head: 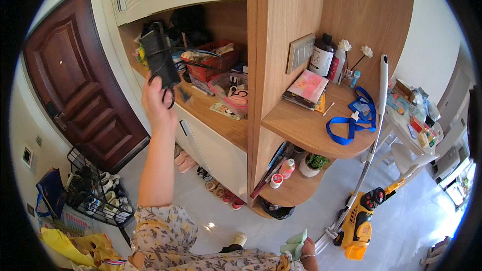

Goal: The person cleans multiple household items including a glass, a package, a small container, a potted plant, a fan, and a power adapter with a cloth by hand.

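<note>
My left hand [156,99] is raised in front of the cabinet's open niche. It grips a flat black object [160,58] with thin black cables looped about it; its exact kind is unclear. Behind that object, a red plastic basket [201,70] and a clear bin with a pink rim [226,99] sit on the wooden niche shelf [203,111]. Low down at the bottom of the view, my right hand [309,247] holds a crumpled pale green cloth [295,244]. The cloth is near the floor head of a long-handled mop [327,235].
A blue lanyard [350,130] and a dark bottle [322,55] rest on the rounded shelf [301,128]. The mop leans there beside a yellow toy excavator [357,226]. A shoe rack [101,205] stands near the brown door [79,79]. Several shoes [212,186] line the cabinet's base.
</note>
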